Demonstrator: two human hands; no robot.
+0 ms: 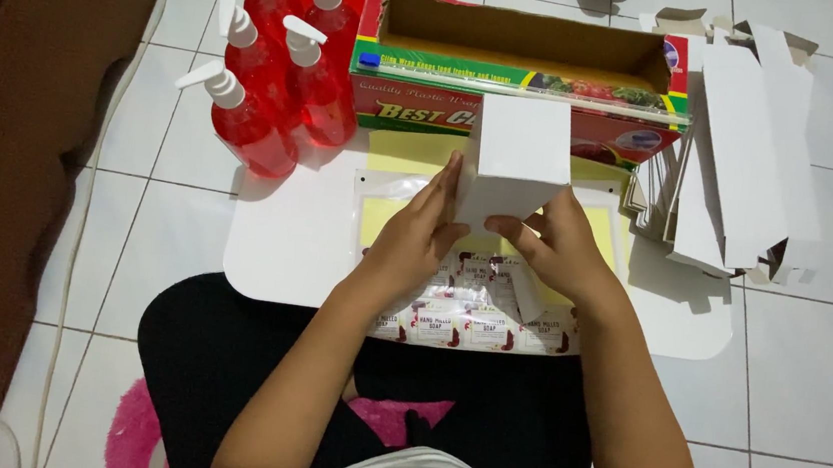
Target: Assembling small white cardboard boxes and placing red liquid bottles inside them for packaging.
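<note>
A small white cardboard box (521, 153) is held up over a low white table (285, 243) by both hands. My left hand (414, 239) grips its left side with fingers flat along the wall. My right hand (554, 246) holds its lower right corner, thumb under the bottom edge. Beneath the hands lie clear plastic sleeves with yellow sheets (383, 216) and a sheet of small printed labels (474, 324).
Several red pump bottles (279, 82) stand at the table's back left. A long open cardboard wrap box (521, 68) lies across the back. A stack of flat white box blanks (744, 162) sits on the right. White tiled floor surrounds; brown furniture (11, 158) on the left.
</note>
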